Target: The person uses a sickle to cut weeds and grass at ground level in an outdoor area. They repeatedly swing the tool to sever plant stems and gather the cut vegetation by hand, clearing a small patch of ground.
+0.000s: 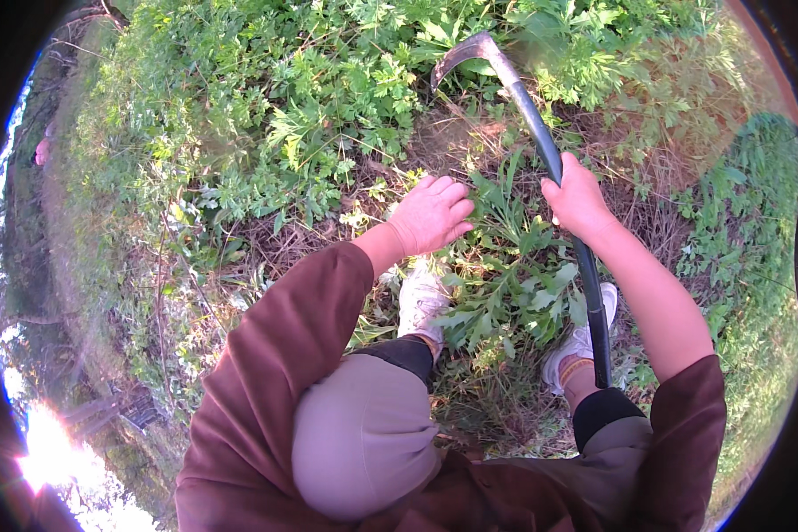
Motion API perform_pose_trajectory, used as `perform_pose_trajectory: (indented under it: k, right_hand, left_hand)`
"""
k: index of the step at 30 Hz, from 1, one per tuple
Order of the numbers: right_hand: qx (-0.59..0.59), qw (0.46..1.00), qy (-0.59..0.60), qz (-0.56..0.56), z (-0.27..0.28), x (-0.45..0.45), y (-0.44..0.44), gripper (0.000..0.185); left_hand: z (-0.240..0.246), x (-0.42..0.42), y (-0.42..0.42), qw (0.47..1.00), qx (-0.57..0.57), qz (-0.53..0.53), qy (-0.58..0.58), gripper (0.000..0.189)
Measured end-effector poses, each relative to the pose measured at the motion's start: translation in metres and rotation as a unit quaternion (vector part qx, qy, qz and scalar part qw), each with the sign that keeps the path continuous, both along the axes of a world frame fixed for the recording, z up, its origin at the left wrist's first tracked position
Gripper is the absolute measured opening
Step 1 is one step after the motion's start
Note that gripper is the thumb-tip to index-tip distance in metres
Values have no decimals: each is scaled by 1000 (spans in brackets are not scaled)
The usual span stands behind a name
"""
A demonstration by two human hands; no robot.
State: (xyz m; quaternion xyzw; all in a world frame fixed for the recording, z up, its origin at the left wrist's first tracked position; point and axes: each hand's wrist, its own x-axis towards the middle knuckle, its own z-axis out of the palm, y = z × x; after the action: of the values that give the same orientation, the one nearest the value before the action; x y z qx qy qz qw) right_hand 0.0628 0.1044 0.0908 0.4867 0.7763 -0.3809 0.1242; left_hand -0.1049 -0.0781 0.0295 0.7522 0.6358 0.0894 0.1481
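Observation:
My right hand (577,199) grips the dark handle of a long sickle (538,126). Its curved metal blade (469,50) points up and to the left, over green weeds near the top of the view. The handle's lower end reaches down beside my right ankle. My left hand (433,214) hovers palm down above the plants, left of the handle, its fingers loosely bent; whether anything lies under them cannot be told. Leafy green weeds (512,292) spread between my two shoes, below both hands.
My white shoes (422,299) stand apart among dry stalks (286,246) and weeds. Dense leafy growth (239,100) fills the upper left. Thin upright stems (161,299) rise at the left. Grass (765,266) covers the right side.

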Motion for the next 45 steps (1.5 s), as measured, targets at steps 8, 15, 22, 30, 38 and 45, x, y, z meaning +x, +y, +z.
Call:
perform_pose_trajectory:
  k: [8,15,22,30,38,45]
  right_hand:
    - [-90,995,10,31,-32,-12,-20,29]
    - [-175,983,-39,35,-9,-6,-10,24]
    - [-123,984,-77,106,-7,-24,-10,29]
    - [-29,990,-30,136,19,25,-11,27]
    - [-43,982,-24,184,0,15,-29,26]
    - [-114,977,-112,142,22,70,-24,28]
  left_hand:
    - [-45,-77,14,923,-47,230,303,63]
    - [-40,-93,28,871,-325,331,163,32]
    - [-37,-93,20,854,-246,455,65,29]
    - [-27,-54,-33,911,-221,337,94,20]
    - [-24,0,-29,888,-228,399,-25,20]
    - [-23,-24,-42,871,-179,457,-9,20]
